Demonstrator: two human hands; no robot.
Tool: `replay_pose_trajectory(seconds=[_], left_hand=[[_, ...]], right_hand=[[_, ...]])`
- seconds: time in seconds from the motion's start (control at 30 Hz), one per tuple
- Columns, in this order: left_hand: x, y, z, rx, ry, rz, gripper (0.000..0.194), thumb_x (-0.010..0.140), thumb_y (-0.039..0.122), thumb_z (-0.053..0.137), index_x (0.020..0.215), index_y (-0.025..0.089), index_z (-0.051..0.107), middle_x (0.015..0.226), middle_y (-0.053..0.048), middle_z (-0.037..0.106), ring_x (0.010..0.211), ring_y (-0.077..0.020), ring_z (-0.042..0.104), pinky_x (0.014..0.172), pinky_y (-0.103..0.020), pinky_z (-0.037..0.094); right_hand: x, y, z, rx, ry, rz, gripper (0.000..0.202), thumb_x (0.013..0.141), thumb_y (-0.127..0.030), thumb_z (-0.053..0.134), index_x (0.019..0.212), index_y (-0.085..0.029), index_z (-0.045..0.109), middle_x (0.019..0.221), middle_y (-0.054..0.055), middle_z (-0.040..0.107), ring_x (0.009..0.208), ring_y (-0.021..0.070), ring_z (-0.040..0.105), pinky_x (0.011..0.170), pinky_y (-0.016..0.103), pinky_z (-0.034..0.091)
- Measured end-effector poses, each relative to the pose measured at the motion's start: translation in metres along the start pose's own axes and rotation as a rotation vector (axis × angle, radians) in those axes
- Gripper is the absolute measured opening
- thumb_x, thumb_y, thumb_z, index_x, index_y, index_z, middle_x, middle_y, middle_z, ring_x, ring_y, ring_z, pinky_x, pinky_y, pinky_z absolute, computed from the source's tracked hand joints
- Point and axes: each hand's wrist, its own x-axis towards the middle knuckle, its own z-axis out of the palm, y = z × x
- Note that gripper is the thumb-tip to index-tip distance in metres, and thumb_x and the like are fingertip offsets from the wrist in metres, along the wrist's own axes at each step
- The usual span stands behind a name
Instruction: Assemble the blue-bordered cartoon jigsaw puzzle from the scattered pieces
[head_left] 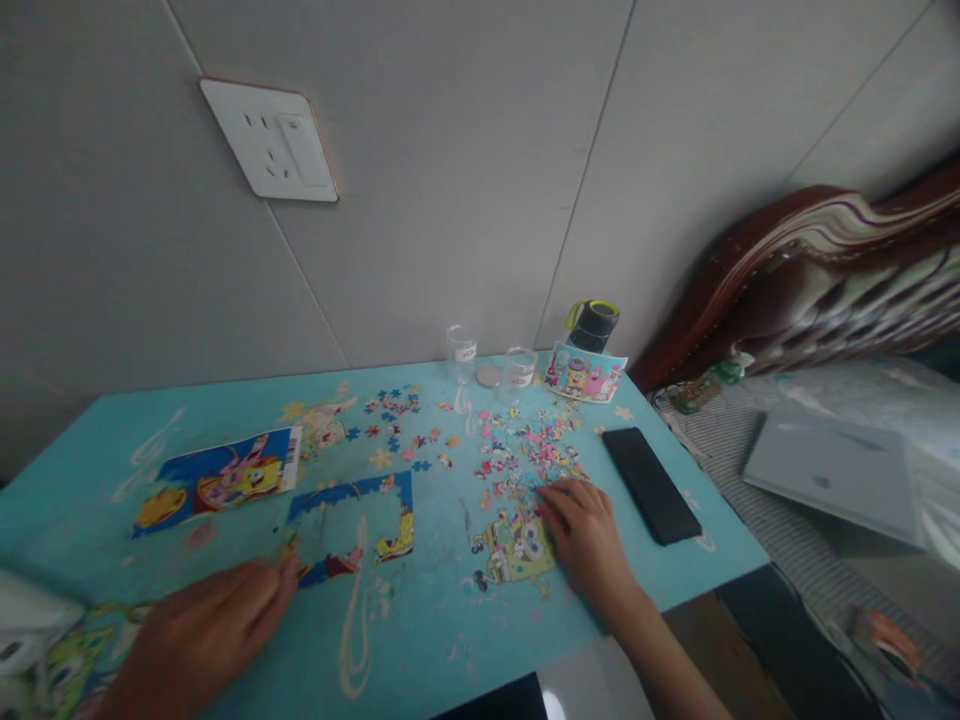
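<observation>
My left hand (217, 610) is closed in a pinch on a small yellowish puzzle piece (288, 549). It hovers at the lower left corner of a partly joined puzzle frame (407, 495), whose blue border surrounds bare tabletop. My right hand (589, 530) rests on the table, fingers apart and slightly bent, its fingertips at the near edge of a heap of loose pink and multicolored puzzle pieces (551, 445). Beneath that heap, a printed cartoon figure (517, 550) on the tablecloth lies beside my right hand. Behind the frame, several blue pieces (394, 400) are scattered.
A reference picture card (232, 472) lies left of the frame. Two clear cups (461, 350), a second card (585, 374) and a dark bottle (594, 322) stand near the wall. A black phone (651, 485) lies on the right. A laptop (832, 470) rests on the bed.
</observation>
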Motion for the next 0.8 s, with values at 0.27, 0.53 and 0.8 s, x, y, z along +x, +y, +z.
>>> replay_pose_trajectory(seconds=[0.27,0.53,0.8], left_hand=[[0.068,-0.024,0.032,0.237,0.006,-0.044,0.032,0.093,0.023,0.068,0.066,0.019,0.051,0.062,0.004,0.05,0.06,-0.014,0.049,0.061,-0.029,0.035],[0.041,-0.036,0.04,0.22,0.05,-0.293,0.046,0.093,0.026,0.071,0.058,0.014,0.044,0.054,0.007,0.036,0.05,-0.0056,0.039,0.054,-0.02,0.024],[0.043,-0.024,0.043,0.106,0.011,-0.376,0.05,0.094,0.029,0.067,0.057,0.013,0.038,0.052,0.009,0.031,0.046,-0.0019,0.034,0.055,-0.015,0.024]], right_hand=[[0.066,0.018,-0.019,0.054,0.035,-0.068,0.019,0.099,-0.024,0.054,0.107,-0.022,0.071,0.1,0.008,0.072,0.092,0.023,0.065,0.086,0.038,0.051],[0.085,0.033,-0.004,0.091,0.1,-0.058,0.028,0.091,-0.012,0.048,0.11,-0.018,0.068,0.099,0.01,0.071,0.096,0.0247,0.063,0.09,0.04,0.049],[0.081,0.029,-0.013,0.022,-0.198,-0.304,0.034,0.092,-0.048,0.067,0.114,-0.022,0.07,0.111,0.009,0.069,0.106,0.027,0.06,0.094,0.044,0.043]])
